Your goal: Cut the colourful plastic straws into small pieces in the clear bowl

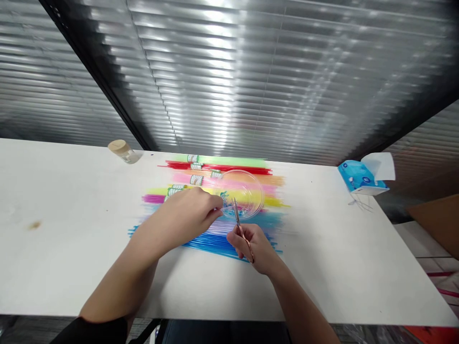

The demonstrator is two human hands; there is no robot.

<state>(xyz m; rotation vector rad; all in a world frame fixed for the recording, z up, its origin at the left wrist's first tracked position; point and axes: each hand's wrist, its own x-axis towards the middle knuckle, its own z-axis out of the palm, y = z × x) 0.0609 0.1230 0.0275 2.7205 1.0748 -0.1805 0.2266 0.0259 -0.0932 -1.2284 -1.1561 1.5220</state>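
Observation:
Rows of thin coloured sticks (pixel 215 242), from green and red at the back to blue at the front, lie across the white table. On top of them rests a clear round bowl (pixel 251 193) with small blue pieces (pixel 225 197) inside. My right hand (pixel 253 243) holds scissors (pixel 239 227) with copper-coloured handles, blades pointing up over the bowl's near edge. At the bowl's left edge is my left hand (pixel 193 212), its fingertips pinched together; what they hold is too small to name.
A jar with a beige lid (pixel 124 150) stands at the back left of the white table (pixel 64 263). A blue tissue box (pixel 360 177) sits at the back right, near some thin wires (pixel 360 204). Metallic blinds (pixel 229 71) rise behind. A cardboard box (pixel 437 224) is beyond the right edge.

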